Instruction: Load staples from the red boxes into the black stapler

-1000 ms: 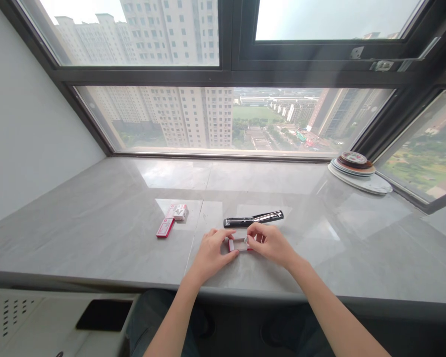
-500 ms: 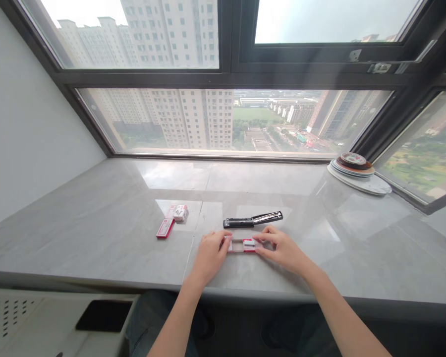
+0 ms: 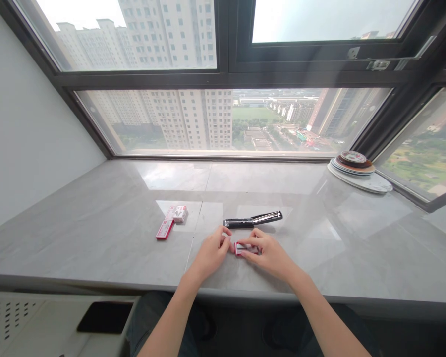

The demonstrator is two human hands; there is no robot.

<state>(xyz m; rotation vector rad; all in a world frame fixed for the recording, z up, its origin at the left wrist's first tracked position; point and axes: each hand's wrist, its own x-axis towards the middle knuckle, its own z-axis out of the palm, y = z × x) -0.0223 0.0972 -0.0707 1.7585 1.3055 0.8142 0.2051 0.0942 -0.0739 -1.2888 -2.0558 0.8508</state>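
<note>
A small red-and-white staple box [image 3: 241, 249] lies on the grey countertop close to its front edge, its tray now slid in. My right hand [image 3: 269, 253] pinches this box from the right, thumb on the near side and fingers on the far side. Curled at the box's left end is my left hand [image 3: 211, 253], its fingertips pressed against that end. Just beyond both hands rests a black stapler [image 3: 252, 219], its top swung back so the metal channel shows.
More red-and-white boxes [image 3: 165, 229] lie to the left, one small box [image 3: 180, 213] on top. A stack of plates [image 3: 357, 168] sits at the far right by the window [image 3: 226, 124]. Below the counter's front edge, a dark phone-like slab [image 3: 104, 317] lies on a pale surface.
The staple box, drawn open between my hands before, is now closed up. My right hand has moved left, bringing the two hands nearer each other. Stapler and other boxes stay put.
</note>
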